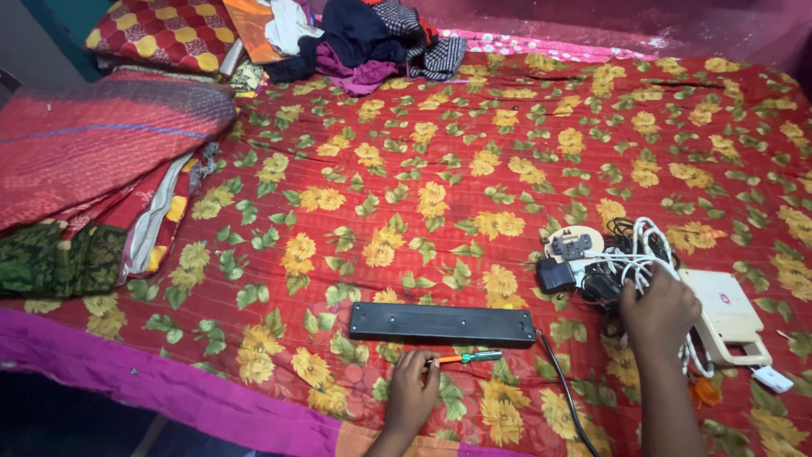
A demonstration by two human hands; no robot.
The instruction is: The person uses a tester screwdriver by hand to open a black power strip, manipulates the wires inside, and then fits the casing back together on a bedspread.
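My left hand (412,391) pinches a slim green-and-orange screwdriver (463,358) just below the long black plastic power strip (442,323) on the floral bed (406,169), while my right hand (658,309) clutches tangled white cables (636,254), which could snag and drag the chargers.

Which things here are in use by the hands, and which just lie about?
In use: screwdriver in left hand; black power strip; tangle of cables and plugs under right hand.
Lying about: folded blankets, clothes heap, cream appliance.
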